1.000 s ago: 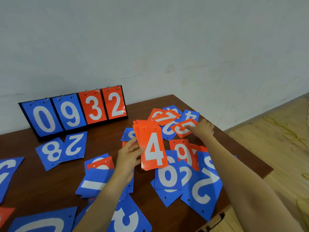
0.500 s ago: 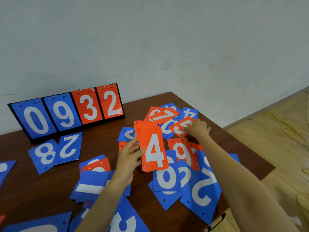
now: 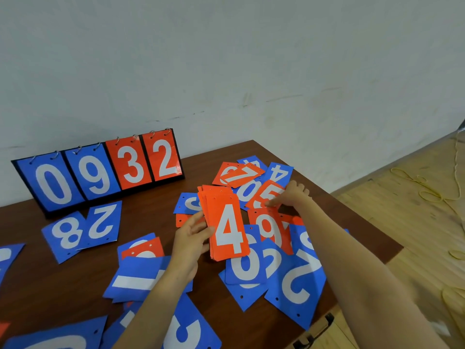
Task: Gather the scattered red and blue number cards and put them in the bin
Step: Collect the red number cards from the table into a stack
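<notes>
a stack of red cards point(image 3: 224, 224) stands upright, a white 4 in front. loose red and blue number cards point(image 3: 294, 275) lie overlapping on the table.

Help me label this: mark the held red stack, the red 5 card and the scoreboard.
held red stack point(image 3: 234, 230): head view, top card's white 4.
red 5 card point(image 3: 267, 195): head view, white digit.
scoreboard point(image 3: 132, 163): head view, hanging red 3.

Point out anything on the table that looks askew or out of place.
Number cards lie scattered across the table, overlapping at odd angles, some upside down. Only the flip scoreboard stands tidy.
</notes>
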The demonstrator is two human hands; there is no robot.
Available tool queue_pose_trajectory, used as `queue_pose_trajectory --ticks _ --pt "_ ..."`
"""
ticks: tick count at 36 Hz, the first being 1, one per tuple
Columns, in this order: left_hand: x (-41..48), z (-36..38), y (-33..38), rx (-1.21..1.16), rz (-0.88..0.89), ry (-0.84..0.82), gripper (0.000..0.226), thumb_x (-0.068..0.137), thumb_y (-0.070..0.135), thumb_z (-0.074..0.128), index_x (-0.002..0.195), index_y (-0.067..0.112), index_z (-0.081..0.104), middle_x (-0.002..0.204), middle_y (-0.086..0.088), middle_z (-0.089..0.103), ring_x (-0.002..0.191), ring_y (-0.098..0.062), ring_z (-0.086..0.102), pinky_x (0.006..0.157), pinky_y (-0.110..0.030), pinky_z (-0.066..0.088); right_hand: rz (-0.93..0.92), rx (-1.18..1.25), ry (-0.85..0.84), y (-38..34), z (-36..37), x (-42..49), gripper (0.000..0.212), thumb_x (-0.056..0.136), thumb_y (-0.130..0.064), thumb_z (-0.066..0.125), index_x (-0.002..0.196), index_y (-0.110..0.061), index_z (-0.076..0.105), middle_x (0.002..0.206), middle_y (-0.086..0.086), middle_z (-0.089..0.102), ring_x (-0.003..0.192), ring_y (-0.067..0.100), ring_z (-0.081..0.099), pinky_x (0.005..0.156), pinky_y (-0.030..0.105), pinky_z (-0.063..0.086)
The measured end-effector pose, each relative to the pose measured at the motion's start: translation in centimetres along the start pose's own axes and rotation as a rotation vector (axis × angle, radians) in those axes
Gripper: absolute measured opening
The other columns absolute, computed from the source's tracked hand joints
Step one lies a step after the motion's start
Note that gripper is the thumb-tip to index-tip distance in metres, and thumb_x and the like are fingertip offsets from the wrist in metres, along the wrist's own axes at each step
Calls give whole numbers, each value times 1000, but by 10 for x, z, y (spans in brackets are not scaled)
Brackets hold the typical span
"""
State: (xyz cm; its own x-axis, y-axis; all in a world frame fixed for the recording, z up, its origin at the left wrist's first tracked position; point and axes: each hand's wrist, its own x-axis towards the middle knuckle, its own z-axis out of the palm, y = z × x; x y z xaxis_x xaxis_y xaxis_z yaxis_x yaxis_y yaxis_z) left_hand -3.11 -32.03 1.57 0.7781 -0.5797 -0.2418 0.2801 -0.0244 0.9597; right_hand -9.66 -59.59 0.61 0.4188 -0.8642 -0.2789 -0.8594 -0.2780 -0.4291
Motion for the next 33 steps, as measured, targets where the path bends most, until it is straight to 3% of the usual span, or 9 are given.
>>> queue_pose_trajectory --ticks 7,11,13,17,21,24,26,29,33 --pt "3 3 1 12 6 -4 50 90 9 59 137 21 46 114 -2 63 99 -18 64 71 -30 55 -30 28 38 -2 4 1 112 64 -49 82 146 -12 15 150 16 23 141 35 19 115 53 17" --pt "2 4 4 20 14 -7 48 90 8 59 135 21 47 102 4 65 92 -14 65 70 -30 55 -81 156 81 0 9 4 101 67 -38 83 144 -13 21 144 14 34 136 34 29 113 52 26" --pt "0 5 5 24 18 -7 46 90 7 59 133 21 47 96 7 63 86 -9 64 67 -28 54 -96 197 92 2 10 2 87 72 -33 80 140 -15 29 138 13 43 129 33 39 107 50 36" --pt "-6 4 8 29 22 -5 47 90 7 59 134 21 47 97 7 63 86 -9 63 67 -29 54 -211 509 282 6 8 -12 31 90 -19 60 118 -12 49 117 10 61 103 24 61 82 32 50" --pt "-15 0 14 35 57 3 48 91 7 58 135 19 46 100 4 63 95 -18 64 71 -32 55 -362 757 561 0 -8 -34 14 94 -13 55 108 -13 54 105 3 61 94 15 61 80 25 52" --pt "-23 -5 20 30 89 14 48 91 5 58 135 20 46 107 -2 65 94 -18 66 71 -33 56 -487 834 651 -11 -27 -56 10 92 -7 56 100 -12 56 100 3 61 92 16 60 78 22 52" --pt "-29 -9 23 29 107 28 48 90 5 58 135 19 46 110 -4 65 95 -20 66 74 -37 57 -552 887 634 -19 -37 -74 11 90 -7 57 99 -13 57 97 1 62 89 14 60 79 25 52" --pt "-39 -18 27 52 134 53 51 91 3 58 138 16 44 115 -9 63 104 -29 64 84 -47 54 -635 927 469 -28 -43 -106 11 90 -10 60 100 -13 59 96 -1 64 89 14 62 79 25 53" --pt "-57 -36 33 58 176 98 48 91 2 56 136 16 45 114 -10 63 102 -30 63 82 -45 55 -667 940 252 -35 -37 -149 9 87 -14 65 95 -17 63 95 0 67 94 20 64 86 36 54"
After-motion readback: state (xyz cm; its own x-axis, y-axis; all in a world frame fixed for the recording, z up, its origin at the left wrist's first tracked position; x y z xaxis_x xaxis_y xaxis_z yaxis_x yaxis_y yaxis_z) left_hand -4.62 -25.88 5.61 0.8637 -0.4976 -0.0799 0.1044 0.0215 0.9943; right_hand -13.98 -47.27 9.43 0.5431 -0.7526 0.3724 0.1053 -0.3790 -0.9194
